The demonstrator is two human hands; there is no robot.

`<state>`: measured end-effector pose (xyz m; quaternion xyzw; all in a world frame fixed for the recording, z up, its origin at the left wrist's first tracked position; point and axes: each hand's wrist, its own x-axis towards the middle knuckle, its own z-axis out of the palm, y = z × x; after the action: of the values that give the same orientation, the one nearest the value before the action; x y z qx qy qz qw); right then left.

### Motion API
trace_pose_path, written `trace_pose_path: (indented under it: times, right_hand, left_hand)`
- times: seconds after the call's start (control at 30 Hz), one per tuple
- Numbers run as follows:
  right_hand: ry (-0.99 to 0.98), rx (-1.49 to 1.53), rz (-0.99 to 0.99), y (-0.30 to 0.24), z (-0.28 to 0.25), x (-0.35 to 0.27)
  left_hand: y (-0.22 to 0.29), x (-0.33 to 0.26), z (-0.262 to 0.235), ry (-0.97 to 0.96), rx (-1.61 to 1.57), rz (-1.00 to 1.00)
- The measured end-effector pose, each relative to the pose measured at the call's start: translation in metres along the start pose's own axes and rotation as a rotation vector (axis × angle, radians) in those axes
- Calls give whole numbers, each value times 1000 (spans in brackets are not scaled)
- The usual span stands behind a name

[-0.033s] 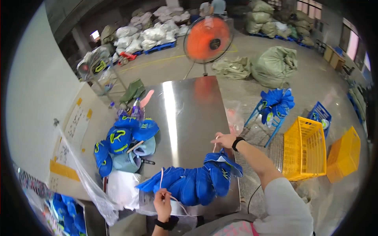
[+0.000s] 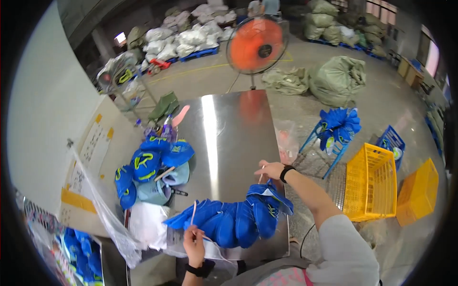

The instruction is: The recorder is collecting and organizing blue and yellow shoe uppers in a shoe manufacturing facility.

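Note:
A row of blue shoe uppers [image 2: 226,221] lies bunched side by side along the near edge of a steel table [image 2: 234,128]. At the row's left end, my left hand [image 2: 193,244] is closed in a pinch on a pale pink strip [image 2: 193,213], whose loose tail trails over the table edge. Beyond the right end, my right hand [image 2: 271,171] pinches a pale strip [image 2: 260,178] standing up beside the last upper. Whether both strips are one piece running through or behind the row is hidden.
More blue uppers [image 2: 145,166] and a light blue cap [image 2: 152,192] pile up at the table's left, near purple-capped bottles [image 2: 167,127]. An orange fan [image 2: 255,45] stands behind. Right of the table are a stool loaded with uppers [image 2: 338,126] and yellow crates [image 2: 369,181].
The whole view has shifted slightly. Both hands keep their pinch on the strips, and the row of uppers lies almost as before.

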<state>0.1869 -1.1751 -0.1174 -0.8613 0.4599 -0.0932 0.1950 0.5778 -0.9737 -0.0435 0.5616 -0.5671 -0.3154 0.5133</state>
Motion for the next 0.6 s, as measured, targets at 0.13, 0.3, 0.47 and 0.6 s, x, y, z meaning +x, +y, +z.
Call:
trace_pose_path:
  times: [0.13, 0.3, 0.47, 0.6]
  right_hand:
    - [-325, 323, 392, -5, 7, 13]
    - [72, 441, -36, 12, 12, 8]
    - [136, 1481, 66, -22, -34, -4]
    - [96, 1691, -81, -73, -52, -58]
  left_hand:
    - [30, -13, 20, 142, 2, -169]
    - [36, -19, 20, 179, 134, -342]
    - [120, -41, 18, 451, -28, -302]
    - [167, -104, 23, 560, -102, -307]
